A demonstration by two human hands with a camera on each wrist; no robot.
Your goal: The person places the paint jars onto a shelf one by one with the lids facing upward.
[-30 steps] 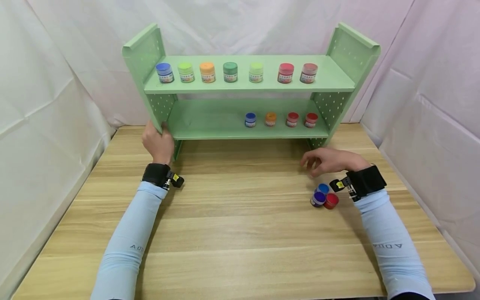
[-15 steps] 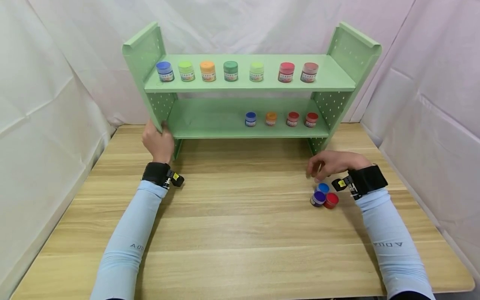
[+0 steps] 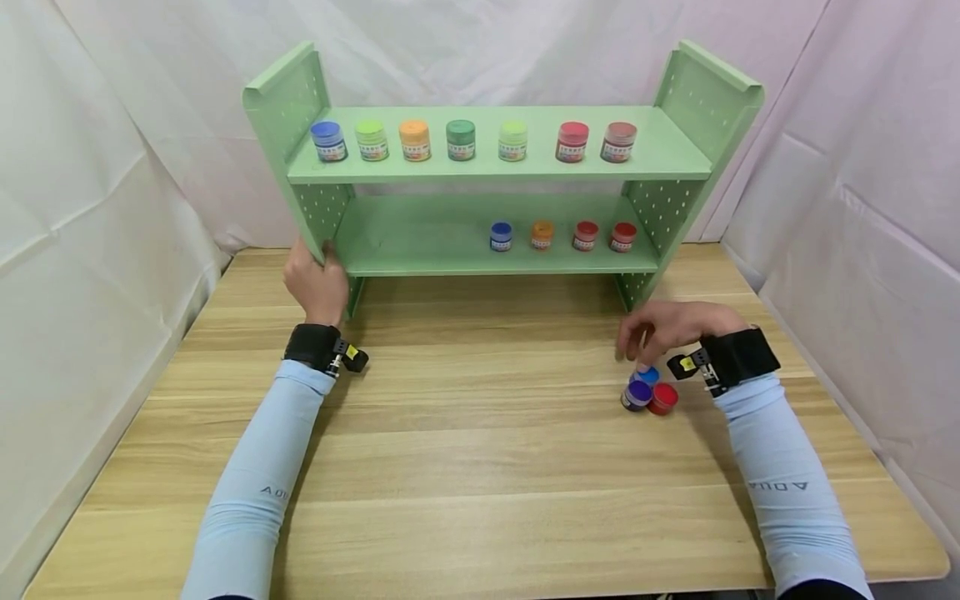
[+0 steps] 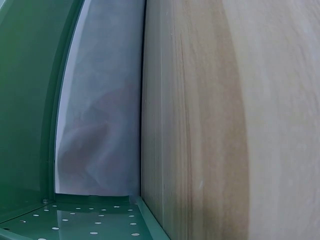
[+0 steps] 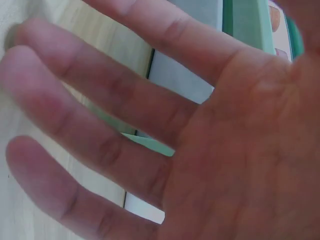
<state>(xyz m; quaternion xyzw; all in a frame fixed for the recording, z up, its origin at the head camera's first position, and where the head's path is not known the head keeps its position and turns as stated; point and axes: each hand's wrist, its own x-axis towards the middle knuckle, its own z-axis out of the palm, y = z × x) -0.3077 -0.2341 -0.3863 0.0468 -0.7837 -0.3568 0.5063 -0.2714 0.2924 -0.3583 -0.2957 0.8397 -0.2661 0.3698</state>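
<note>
My left hand [image 3: 318,287] holds the lower left side of a green two-tier shelf rack [image 3: 480,169], thumb on the inner side of the panel and fingers outside it. Over a cluster of small paint jars on the table hangs my right hand [image 3: 667,327], fingers spread and loosely bent, palm bare in the right wrist view. Its fingertips come right to the lid of the light blue jar [image 3: 647,375], partly covering it. Beside that jar stand a dark blue jar [image 3: 637,396] and a red jar [image 3: 663,398], close together.
Several paint jars line the upper shelf, from a blue jar [image 3: 329,142] to a dull red jar [image 3: 618,142]. A blue jar [image 3: 501,237], an orange jar [image 3: 542,236] and two red ones stand right of middle on the lower shelf. White curtains [image 3: 862,167] surround the wooden table [image 3: 480,467].
My right hand has moved slightly right and toward me, its fingertips coming down to the light blue jar's lid. My left hand stays on the rack's side.
</note>
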